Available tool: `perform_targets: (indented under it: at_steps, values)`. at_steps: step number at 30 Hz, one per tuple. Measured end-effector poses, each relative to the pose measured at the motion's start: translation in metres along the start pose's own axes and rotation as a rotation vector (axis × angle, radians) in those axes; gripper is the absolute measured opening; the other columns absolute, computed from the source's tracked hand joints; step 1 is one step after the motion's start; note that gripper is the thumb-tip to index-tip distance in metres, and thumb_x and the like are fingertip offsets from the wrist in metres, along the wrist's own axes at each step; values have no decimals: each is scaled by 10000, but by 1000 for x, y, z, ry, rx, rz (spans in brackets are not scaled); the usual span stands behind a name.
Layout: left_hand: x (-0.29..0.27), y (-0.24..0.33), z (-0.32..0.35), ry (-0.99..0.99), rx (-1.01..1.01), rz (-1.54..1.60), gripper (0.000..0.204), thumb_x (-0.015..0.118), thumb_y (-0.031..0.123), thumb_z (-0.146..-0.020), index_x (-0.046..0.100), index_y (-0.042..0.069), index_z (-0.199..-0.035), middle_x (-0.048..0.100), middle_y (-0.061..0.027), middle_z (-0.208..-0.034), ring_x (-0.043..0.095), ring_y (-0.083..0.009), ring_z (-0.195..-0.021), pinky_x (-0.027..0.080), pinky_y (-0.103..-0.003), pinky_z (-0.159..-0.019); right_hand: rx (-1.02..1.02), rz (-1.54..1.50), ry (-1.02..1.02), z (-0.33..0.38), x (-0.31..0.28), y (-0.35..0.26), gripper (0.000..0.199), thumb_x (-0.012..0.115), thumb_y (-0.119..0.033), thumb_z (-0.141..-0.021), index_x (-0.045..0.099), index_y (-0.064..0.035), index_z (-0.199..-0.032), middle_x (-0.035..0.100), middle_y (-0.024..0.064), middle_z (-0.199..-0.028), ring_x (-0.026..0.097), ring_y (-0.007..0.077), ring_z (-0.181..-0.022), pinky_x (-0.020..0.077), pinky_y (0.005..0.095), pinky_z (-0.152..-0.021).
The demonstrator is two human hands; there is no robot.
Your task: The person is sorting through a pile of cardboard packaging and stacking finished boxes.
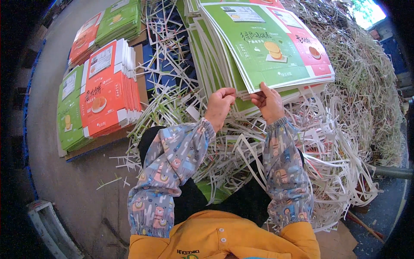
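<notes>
Before me leans a thick stack of printed cardboard sheets (276, 47), green on the left and red-pink on the right, with pictures of round cakes. My right hand (271, 102) pinches the near edge of the upper sheets, thumb on top and fingers curled beneath. Close beside it, my left hand (220, 107) is closed at the stack's lower left corner. Its fingertips are turned away, so whatever they hold is hidden. Patterned sleeve covers reach up to both wrists. Below the stack's left side, more sheet edges fan out unevenly.
Neat piles of green and orange-red printed sheets (103, 95) sit on cardboard to the left. White and green paper offcut strips (332, 151) lie tangled around my legs and heap up high at the right (362, 73). A grey metal piece (51, 228) rests on the floor, lower left.
</notes>
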State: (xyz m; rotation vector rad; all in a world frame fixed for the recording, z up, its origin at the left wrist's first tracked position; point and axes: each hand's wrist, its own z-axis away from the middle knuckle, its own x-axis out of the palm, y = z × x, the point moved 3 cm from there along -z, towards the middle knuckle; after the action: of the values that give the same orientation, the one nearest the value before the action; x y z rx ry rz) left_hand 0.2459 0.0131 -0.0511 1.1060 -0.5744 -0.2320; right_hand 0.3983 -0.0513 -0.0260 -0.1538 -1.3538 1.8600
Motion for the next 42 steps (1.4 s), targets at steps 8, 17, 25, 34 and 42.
perform_targets:
  at_steps: [8,17,25,34,42]
  values:
    - [5,8,2,-33,-11,87,230,504,78,-764,559,8,-976,584,-26,-854,503,-84,-696,401,-213,-588,30,58,20,0,4,4,235,543,-254,-844,516,-21,-845,590,86,-691,586,142,-553,488,226,-457]
    - [7,18,3,-152,-7,294,217,500,100,-791,555,24,-986,594,-37,-916,555,-118,-793,426,-244,-657,113,223,-79,4,8,2,344,489,-349,-863,530,-8,-873,599,89,-687,573,143,-529,490,250,-475]
    - [8,32,6,-283,20,437,271,482,161,-827,514,18,-1054,591,-67,-957,562,-133,-773,430,-250,-654,-15,-196,-28,2,23,2,294,497,-300,-863,524,-7,-852,591,101,-726,573,174,-558,486,250,-479]
    - [-32,24,12,-12,-66,307,255,421,264,-875,534,49,-954,601,-60,-847,539,-120,-678,411,-252,-587,-512,-41,13,48,14,-68,142,559,-159,-823,515,-27,-852,551,55,-692,530,139,-510,430,254,-436]
    - [-29,18,38,-67,30,619,409,454,402,-860,534,29,-1006,598,-57,-888,568,-147,-778,463,-296,-692,-79,-15,22,114,31,78,198,517,-192,-851,502,-29,-963,574,44,-707,538,120,-519,443,225,-463]
